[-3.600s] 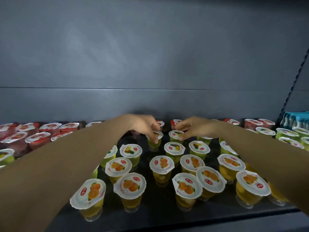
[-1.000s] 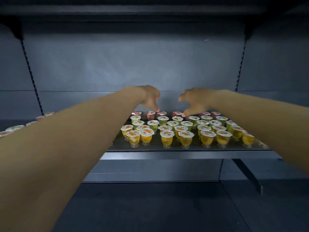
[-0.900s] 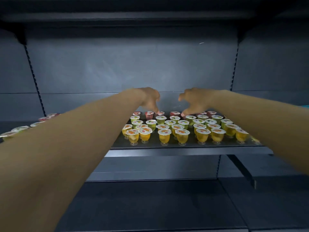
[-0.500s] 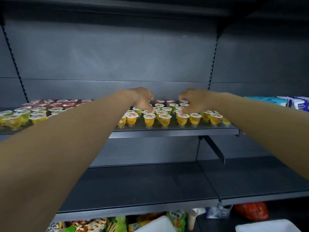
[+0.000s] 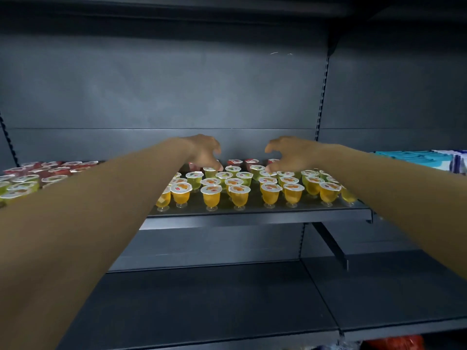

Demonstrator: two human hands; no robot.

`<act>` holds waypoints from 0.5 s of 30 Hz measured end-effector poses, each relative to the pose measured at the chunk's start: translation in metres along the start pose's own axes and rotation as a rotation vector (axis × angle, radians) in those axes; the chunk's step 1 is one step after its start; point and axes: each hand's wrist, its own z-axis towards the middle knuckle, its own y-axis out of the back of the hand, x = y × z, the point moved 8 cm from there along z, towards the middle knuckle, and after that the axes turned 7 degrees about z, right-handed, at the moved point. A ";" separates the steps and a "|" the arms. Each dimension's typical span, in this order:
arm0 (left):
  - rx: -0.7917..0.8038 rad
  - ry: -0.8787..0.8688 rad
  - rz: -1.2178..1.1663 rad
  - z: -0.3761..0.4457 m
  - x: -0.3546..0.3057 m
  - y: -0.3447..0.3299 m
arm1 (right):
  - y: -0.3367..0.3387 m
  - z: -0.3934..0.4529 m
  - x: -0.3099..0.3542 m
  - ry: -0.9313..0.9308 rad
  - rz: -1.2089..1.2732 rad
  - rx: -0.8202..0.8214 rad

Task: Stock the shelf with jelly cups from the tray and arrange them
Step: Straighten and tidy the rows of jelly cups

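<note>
The jelly cups (image 5: 238, 195) stand upright on the shelf (image 5: 252, 214), each with its long axis vertical, the narrow foot down and the white foil lid up. They are in rows that go from the front edge to the back wall: orange cups (image 5: 270, 194) in front, green cups (image 5: 223, 178) behind them, and red cups (image 5: 235, 163) at the very back. Both arms reach over the rows. The left hand (image 5: 204, 154) is above the green cups, its fingers curved down like a claw, and the tips come down at the lid of one green cup; I cannot tell if they grip it or only touch it. The right hand (image 5: 290, 154) has the same curved form, with its fingertips on the lids of green cups below it, and no cup is clearly grasped. More cups (image 5: 22, 180) stand on the next shelf section to the left, and blue packs (image 5: 419, 157) lie to the right. The lower shelf (image 5: 214, 301) is dark.
</note>
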 end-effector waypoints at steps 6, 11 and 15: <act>0.006 0.146 -0.210 0.096 0.033 -0.030 | -0.029 0.106 -0.048 0.046 0.310 -0.010; 0.068 0.277 -0.305 0.164 0.065 -0.067 | -0.070 0.187 -0.068 0.081 0.524 0.117; 0.121 0.317 -0.374 0.196 0.085 -0.092 | -0.100 0.233 -0.068 0.117 0.615 0.194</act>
